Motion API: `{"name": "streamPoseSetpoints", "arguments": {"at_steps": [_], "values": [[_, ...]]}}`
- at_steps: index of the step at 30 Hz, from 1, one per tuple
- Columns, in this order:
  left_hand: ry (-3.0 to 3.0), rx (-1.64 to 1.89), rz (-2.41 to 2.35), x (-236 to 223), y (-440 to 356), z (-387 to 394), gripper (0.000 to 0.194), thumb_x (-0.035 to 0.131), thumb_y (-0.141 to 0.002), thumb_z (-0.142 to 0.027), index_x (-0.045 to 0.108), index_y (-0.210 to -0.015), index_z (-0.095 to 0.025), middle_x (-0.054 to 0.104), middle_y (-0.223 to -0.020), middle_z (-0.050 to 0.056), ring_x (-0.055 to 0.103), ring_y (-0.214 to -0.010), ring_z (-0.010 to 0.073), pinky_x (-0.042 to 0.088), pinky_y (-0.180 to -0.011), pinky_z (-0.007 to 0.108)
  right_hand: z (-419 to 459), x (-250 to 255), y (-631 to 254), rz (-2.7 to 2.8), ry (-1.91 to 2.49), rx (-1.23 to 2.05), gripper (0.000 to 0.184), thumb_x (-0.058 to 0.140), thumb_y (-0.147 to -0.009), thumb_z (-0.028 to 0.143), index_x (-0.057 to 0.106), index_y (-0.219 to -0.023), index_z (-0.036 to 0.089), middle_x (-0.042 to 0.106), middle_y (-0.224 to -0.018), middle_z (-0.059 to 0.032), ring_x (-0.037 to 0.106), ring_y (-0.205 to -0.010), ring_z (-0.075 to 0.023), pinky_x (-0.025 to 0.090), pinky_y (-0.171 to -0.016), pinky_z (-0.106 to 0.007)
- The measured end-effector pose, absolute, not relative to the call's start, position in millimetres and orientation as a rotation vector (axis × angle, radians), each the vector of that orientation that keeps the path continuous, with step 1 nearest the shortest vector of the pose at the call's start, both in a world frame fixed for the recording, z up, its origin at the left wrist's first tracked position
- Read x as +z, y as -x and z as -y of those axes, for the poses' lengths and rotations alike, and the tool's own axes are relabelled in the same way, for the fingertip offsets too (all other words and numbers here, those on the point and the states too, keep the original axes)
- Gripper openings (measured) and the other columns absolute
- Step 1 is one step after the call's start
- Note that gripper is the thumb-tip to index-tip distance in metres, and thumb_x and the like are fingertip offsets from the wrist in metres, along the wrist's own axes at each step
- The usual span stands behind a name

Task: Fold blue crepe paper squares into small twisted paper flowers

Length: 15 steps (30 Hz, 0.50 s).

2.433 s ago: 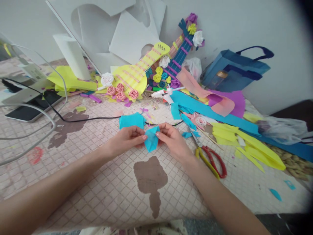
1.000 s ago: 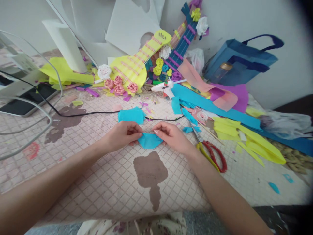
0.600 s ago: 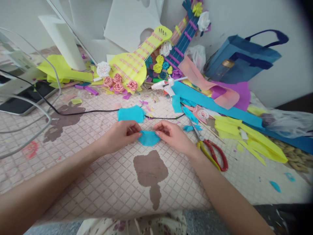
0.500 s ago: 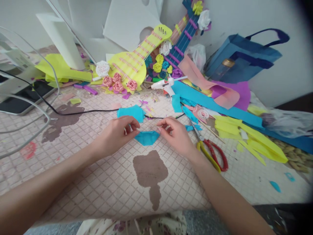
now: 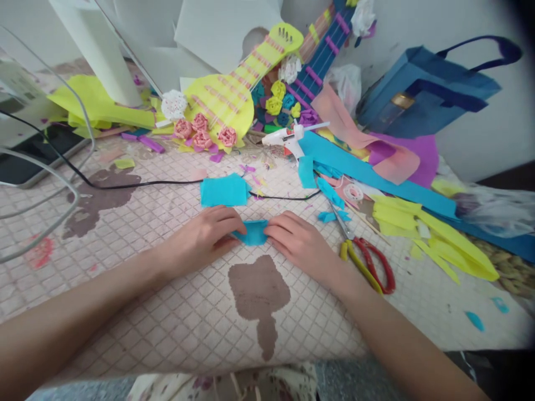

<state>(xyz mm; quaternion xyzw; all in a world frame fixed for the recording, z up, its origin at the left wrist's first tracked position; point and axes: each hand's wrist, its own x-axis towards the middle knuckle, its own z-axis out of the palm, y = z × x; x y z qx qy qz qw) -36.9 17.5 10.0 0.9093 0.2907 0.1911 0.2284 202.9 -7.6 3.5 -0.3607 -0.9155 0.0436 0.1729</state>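
Note:
A small folded piece of blue paper (image 5: 253, 231) lies on the pink quilted cloth (image 5: 167, 312) in front of me. My left hand (image 5: 207, 236) presses its left end with the fingers laid flat and close together. My right hand (image 5: 298, 242) presses its right end the same way. Just beyond it lies a flat blue paper square (image 5: 223, 190). Red and yellow scissors (image 5: 363, 262) rest right of my right hand.
A black cable (image 5: 146, 182) runs across the cloth behind the blue square. A white glue gun (image 5: 288, 138), a yellow paper guitar (image 5: 234, 92) with pink roses, strips of blue and yellow paper (image 5: 418, 217) and a blue bag (image 5: 426, 89) crowd the back and right. A phone (image 5: 25, 164) lies far left.
The blue paper was held up between both hands, then laid on the cloth and folded smaller. Both hands now press flat on its ends. The view has tilted down slightly.

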Motion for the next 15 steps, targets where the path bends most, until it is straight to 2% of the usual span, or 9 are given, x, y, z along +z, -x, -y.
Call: {"name": "streamPoseSetpoints", "arguments": {"at_steps": [5,9,15], "values": [[-2.517,0.582,-0.795,4.2,38.5,-18.1,0.014,0.05,-0.089,-0.011,0.06,-0.099,-0.014,0.06,-0.097,0.007,0.056,-0.093,0.0192,0.046,-0.082,0.033,6.9,0.7,-200.2,2.522,1.054,0.139,0.02,0.043,-0.093,0.014,0.062,-0.088,0.015,0.062,-0.091,-0.0087,0.053,-0.089,-0.0198,0.048,-0.08,-0.034],[-2.728,0.603,-0.746,3.4,38.1,-19.1,0.011,0.049,-0.092,-0.017,0.059,-0.096,-0.016,0.062,-0.098,0.007,0.056,-0.091,0.0194,0.044,-0.08,0.034,8.2,0.5,-203.6,2.464,1.065,0.272,0.015,0.045,-0.093,0.018,0.06,-0.094,0.016,0.062,-0.097,-0.0082,0.054,-0.094,-0.0192,0.048,-0.085,-0.035],[-2.998,0.466,-0.601,8.3,36.4,-22.0,0.02,0.04,-0.096,-0.016,0.059,-0.091,-0.015,0.064,-0.094,0.008,0.056,-0.089,0.0195,0.042,-0.08,0.035,10.5,4.2,-208.5,2.449,1.054,0.363,0.011,0.049,-0.091,0.018,0.059,-0.096,0.018,0.061,-0.1,-0.0078,0.054,-0.097,-0.0192,0.048,-0.086,-0.035]]}}
